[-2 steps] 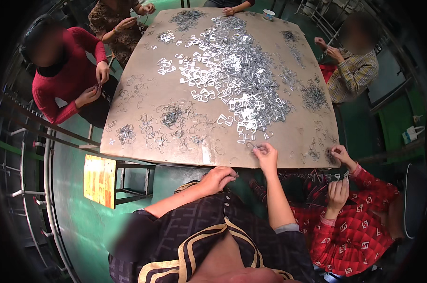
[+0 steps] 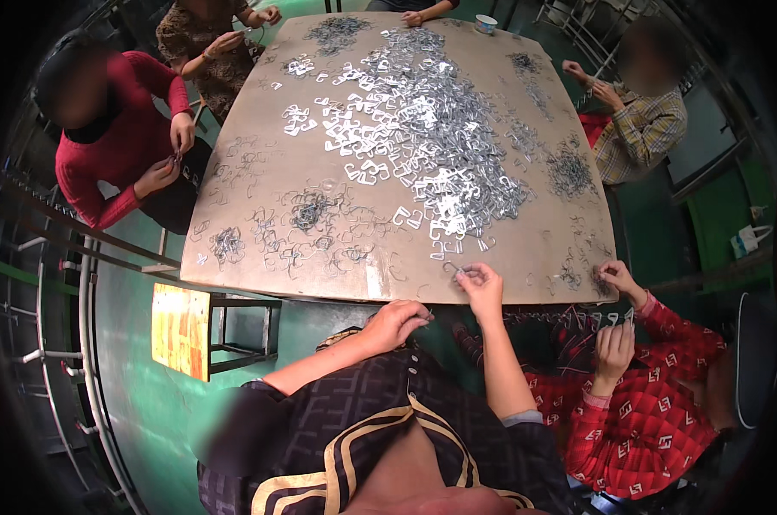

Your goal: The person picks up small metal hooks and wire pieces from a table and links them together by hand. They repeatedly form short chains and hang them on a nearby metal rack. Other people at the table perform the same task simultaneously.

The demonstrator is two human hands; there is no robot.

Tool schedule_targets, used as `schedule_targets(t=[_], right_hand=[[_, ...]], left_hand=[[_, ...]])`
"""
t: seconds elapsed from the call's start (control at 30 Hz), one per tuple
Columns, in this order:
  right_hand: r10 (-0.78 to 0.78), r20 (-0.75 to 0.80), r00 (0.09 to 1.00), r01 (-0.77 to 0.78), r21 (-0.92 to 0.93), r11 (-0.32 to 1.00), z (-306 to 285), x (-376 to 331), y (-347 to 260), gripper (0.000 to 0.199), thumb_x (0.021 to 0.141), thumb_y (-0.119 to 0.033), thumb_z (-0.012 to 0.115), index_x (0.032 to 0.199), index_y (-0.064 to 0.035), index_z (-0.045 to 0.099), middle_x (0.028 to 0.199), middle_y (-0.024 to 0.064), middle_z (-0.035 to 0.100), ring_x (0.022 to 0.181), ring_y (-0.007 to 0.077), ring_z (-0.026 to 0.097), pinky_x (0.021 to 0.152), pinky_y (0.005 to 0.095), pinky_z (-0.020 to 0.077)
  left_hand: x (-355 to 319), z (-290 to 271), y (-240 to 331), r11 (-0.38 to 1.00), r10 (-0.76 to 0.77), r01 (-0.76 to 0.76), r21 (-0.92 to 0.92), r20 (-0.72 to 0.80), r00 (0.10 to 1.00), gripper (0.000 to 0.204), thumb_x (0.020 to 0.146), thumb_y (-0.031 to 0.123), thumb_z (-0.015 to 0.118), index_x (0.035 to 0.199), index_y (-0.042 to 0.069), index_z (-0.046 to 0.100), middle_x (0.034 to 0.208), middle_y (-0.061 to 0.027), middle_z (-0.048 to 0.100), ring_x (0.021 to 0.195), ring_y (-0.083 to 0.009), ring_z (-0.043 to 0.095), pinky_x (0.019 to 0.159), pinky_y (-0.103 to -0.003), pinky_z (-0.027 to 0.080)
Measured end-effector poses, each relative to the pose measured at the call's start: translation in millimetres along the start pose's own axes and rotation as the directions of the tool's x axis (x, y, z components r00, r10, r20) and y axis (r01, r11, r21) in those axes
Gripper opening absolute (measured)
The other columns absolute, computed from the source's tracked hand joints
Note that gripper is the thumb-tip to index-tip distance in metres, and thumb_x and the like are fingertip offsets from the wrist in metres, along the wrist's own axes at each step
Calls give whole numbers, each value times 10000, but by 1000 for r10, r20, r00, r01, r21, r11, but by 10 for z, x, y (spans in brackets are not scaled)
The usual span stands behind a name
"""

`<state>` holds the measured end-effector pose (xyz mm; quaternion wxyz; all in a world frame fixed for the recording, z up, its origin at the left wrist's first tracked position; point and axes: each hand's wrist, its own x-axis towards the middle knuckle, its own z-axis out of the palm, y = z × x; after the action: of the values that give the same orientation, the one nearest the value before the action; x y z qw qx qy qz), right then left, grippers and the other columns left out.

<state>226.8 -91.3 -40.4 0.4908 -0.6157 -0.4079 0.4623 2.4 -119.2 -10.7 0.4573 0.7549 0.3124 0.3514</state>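
Head view: the person's right hand [image 2: 483,288] is above the near edge of the table [image 2: 320,165], and its thumb and fingers pinch one thin, dark wire hook [image 2: 452,269]. The hook sticks out to the left from the fingertips, just beside the nearest pieces of a big heap of shiny metal clips [image 2: 447,129]. The left hand [image 2: 395,324] is lower and more to the left, in front of the table edge and close to the chest. Its fingers are bent and the thumb lies near the first finger; a small thin thing seems to be at the tips, but I cannot tell what it is or how firmly it is gripped.

The heap stretches over the middle of the table to the far side, and some clips lie loose at its left. Dark wire hooks [image 2: 309,211] lie in tangled groups at the near left, and more small groups are along the right side. A strip of tape [image 2: 377,281] is on the near edge, and a cup [image 2: 485,24] stands at the far edge.

At the right sits a co-worker in a red patterned top [image 2: 654,412], with both hands raised near the table corner. A wooden stool [image 2: 181,330] stands at the left.
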Motion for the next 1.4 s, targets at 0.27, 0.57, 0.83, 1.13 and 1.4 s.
schedule_targets(t=[0.27, 0.57, 0.83, 1.13, 1.4], right_hand=[[20, 23, 1000, -25, 220, 975, 292, -640, -366, 128, 827, 48, 660, 941, 72, 606, 815, 97, 673, 667, 126, 658, 606, 244, 561], [-60, -78, 995, 63, 29, 998, 310, -815, -370, 102, 814, 40, 666, 906, 58, 627, 831, 79, 666, 700, 103, 654, 617, 227, 529], [-206, 60, 977, 213, -150, 966, 149, -891, -389, 103, 816, 72, 645, 914, 69, 613, 861, 79, 632, 737, 118, 664, 636, 216, 514], [-188, 38, 981, 191, -104, 976, 74, -959, -339, 97, 786, 54, 669, 878, 46, 640, 802, 80, 629, 677, 111, 632, 607, 233, 499], [-183, -18, 983, 181, -75, 981, 16, -1021, -231, 95, 785, 60, 667, 875, 42, 640, 795, 77, 623, 677, 115, 632, 600, 233, 493]], left_hand=[[209, -62, -26, 999, 30, -31, 19, 54, 998, 122, 814, 40, 649, 903, 19, 569, 816, -137, 637, 803, -343, 626, 718, -397, 488], [203, -73, -10, 995, 39, -54, 87, 163, 986, 82, 811, 64, 659, 861, 34, 602, 812, -127, 637, 789, -331, 621, 733, -401, 482], [511, -621, -544, 937, -72, 120, 329, -154, 985, 105, 822, 96, 635, 879, 27, 689, 915, -142, 679, 870, -323, 637, 775, -384, 507], [949, -596, -906, 646, 79, -46, 762, -8, 997, 290, 807, 87, 502, 1050, 11, 640, 1005, -113, 601, 928, -297, 555, 814, -373, 474], [676, -624, -761, 742, 11, 41, 669, -74, 997, 128, 770, 62, 519, 807, 15, 633, 828, -132, 573, 864, -314, 571, 762, -393, 485]])
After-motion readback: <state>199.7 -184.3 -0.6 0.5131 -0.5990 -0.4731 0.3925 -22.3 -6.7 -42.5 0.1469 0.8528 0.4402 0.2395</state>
